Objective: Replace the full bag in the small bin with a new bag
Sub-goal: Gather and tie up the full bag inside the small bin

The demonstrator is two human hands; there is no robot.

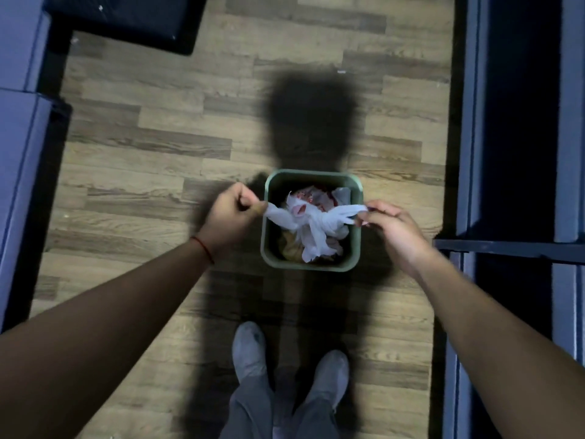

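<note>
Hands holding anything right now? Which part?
Both hold the white bag in the green bin. Left hand is fisted on its left top end, right hand pinches the right end with its fingers, pulled apart.

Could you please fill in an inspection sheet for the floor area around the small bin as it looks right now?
Surface: wood-pattern floor, heavily shadowed.
Job's things: green bin standing upright; white bag inside, full of rubbish, ends pulled out sideways. New bag: nothing seen.
Clutter: small specks on the floor only.
Grippers: left hand fisted on the bag's left end; right hand fingers pinching its right end.
Cables: nothing seen.
Surroundings: blue furniture both sides; dark object top left; person's feet near bin.
</note>
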